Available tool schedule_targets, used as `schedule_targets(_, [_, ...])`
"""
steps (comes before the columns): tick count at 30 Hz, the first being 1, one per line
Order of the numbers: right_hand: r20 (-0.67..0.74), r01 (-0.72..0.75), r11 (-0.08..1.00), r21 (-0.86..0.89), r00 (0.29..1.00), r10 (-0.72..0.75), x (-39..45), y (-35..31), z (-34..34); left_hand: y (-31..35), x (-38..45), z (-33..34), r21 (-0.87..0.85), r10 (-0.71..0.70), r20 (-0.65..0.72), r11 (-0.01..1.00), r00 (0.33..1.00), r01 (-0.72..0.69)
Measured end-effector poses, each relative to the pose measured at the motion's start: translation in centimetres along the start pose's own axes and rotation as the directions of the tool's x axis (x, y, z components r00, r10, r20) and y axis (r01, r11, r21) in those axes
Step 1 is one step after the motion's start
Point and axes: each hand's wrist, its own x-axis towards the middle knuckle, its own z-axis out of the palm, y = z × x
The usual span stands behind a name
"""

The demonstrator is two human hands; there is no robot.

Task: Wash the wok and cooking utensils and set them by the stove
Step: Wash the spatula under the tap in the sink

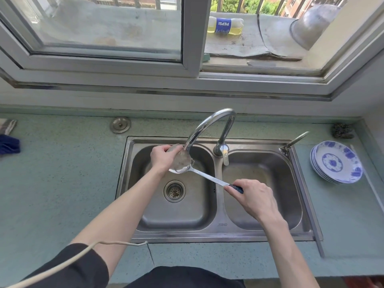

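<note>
A steel ladle (pixel 204 175) with a dark blue handle is held over the left basin of the double sink (pixel 218 229). Its bowl sits right under the spout of the curved tap (pixel 209 123), and water splashes in it. My left hand (pixel 163 159) curls around the far side of the ladle's bowl. My right hand (pixel 254 197) grips the blue handle over the divider between the basins. No wok is in view.
A stack of blue-and-white plates (pixel 336 163) sits on the counter right of the sink, with a steel scourer (pixel 342 131) behind it. A blue cloth (pixel 9 144) lies at far left. A bottle (pixel 225 24) and a metal bowl (pixel 315 23) rest on the window ledge.
</note>
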Motion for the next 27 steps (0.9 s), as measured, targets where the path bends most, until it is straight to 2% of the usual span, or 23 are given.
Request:
schedule_targets(2, [-0.011, -0.007, 1.000, 0.003, 1.000, 0.007, 0.0, 0.0, -0.3, 0.0, -0.5, 0.6, -0.251, -0.135, 0.033, 0.958, 0.990, 0.139])
schedule_targets(5, [-0.029, -0.024, 0.999, -0.021, 0.999, 0.024, 0.2, -0.6, -0.7, -0.2, -1.0, 1.8, -0.557, -0.345, 0.091, 0.760, 0.934, 0.335])
schedule_targets(7, [-0.033, -0.039, 0.999, -0.029, 0.999, 0.038, 0.3, -1.0, -0.9, 0.0, -1.6, 2.4, -0.723, -0.340, 0.261, 0.551, 0.903, 0.416])
schedule_targets(8, [-0.036, -0.040, 0.999, -0.023, 0.999, 0.040, 0.2, -1.2, -0.8, 0.0, -2.0, 2.7, -0.749, -0.309, 0.337, 0.485, 0.889, 0.452])
schedule_targets(10, [-0.047, -0.028, 1.000, 0.015, 0.999, 0.028, -0.1, -1.9, -0.7, 0.3, -3.4, 3.3, -0.721, -0.248, 0.429, 0.485, 0.869, 0.495])
schedule_targets(12, [-0.044, -0.008, 1.000, 0.024, 0.999, 0.009, -0.3, -2.8, -0.6, 0.8, -4.7, 4.1, -0.714, -0.214, 0.431, 0.514, 0.877, 0.476])
schedule_targets(14, [-0.037, -0.009, 1.000, 0.016, 0.999, 0.010, -0.5, -3.2, -0.7, 1.0, -5.2, 4.6, -0.705, -0.238, 0.356, 0.565, 0.903, 0.427])
schedule_targets(17, [-0.032, -0.027, 0.999, 0.031, 0.999, 0.028, -0.9, -3.1, -1.0, 0.6, -5.2, 4.8, -0.618, -0.263, 0.231, 0.704, 0.937, 0.350])
schedule_targets(20, [-0.030, -0.024, 0.999, 0.039, 0.999, 0.026, -1.4, -3.3, -1.4, 0.2, -5.4, 4.8, -0.567, -0.275, 0.173, 0.757, 0.946, 0.324])
schedule_targets(24, [-0.017, -0.033, 0.999, 0.020, 0.999, 0.033, -1.5, -3.6, -1.5, -0.2, -5.6, 4.9, -0.602, -0.263, 0.218, 0.721, 0.940, 0.342])
schedule_targets(27, [-0.007, -0.052, 0.998, 0.019, 0.999, 0.052, -1.6, -3.6, -1.5, 0.2, -6.0, 4.7, -0.708, -0.225, 0.357, 0.568, 0.907, 0.420])
